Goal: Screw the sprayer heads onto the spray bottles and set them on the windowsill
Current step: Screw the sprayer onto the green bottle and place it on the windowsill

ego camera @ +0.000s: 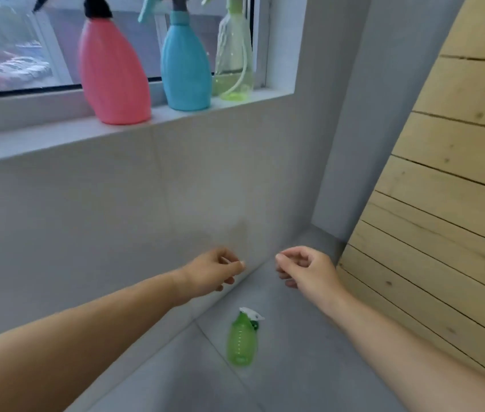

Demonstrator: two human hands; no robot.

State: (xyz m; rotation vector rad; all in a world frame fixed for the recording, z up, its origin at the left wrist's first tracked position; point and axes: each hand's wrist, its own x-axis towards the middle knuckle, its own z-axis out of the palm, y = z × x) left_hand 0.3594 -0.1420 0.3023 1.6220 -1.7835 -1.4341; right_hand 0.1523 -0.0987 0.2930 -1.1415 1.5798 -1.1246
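Already lined up on the windowsill [57, 138], a pink spray bottle [113, 75], a blue spray bottle [184, 69] and a clear green spray bottle [233, 55] stand upright with sprayer heads fitted, apparently finished and parked against the window. Seen from the head camera, one small green spray bottle [241, 341] stands on the grey floor [294, 367] below, its white sprayer head [251, 313] on top; whether it is screwed tight cannot be told. Both hands hang empty above it: the left hand [213, 272] and right hand [302, 270] are loosely curled, gripping nothing, with the bottle lying between and beneath them, well apart from the fingertips [278, 257].
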